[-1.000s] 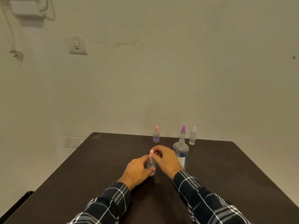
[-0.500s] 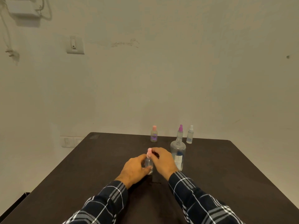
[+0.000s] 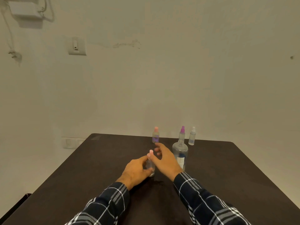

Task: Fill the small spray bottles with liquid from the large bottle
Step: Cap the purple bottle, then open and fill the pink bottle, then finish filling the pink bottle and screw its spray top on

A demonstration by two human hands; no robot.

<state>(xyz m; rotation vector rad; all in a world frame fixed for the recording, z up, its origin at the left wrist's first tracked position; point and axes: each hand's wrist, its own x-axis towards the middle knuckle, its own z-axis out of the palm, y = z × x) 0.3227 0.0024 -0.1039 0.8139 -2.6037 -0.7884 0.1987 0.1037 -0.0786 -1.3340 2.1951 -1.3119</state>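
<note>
Head view: gripping the held spray bottle (image 3: 151,164) in the left hand (image 3: 135,170), fingers curled round its clear body, keeping it upright on the dark desk (image 3: 97,168) near the middle. Hovering just beside its pink cap with the right hand (image 3: 165,159), fingers spread and loose, pinching nothing; cannot tell whether the thumb touches the cap. Cannot tell either how full it is, or whether the cap is screwed home; likely to leak if tilted or squeezed with the cap half seated. Just past the right hand's outer edge, standing with bare threads and no lid: the large bottle (image 3: 180,151). Easy to knock with that wrist or sleeve on drawing back, and sure to spill if tipped. Farther off, along the far edge: the far pink-capped spray bottle (image 3: 155,135), the purple-capped spray bottle (image 3: 182,133) and the white-capped spray bottle (image 3: 192,136), the last two near together and right behind the open neck, so prone to toppling under a careless reach across it.
</note>
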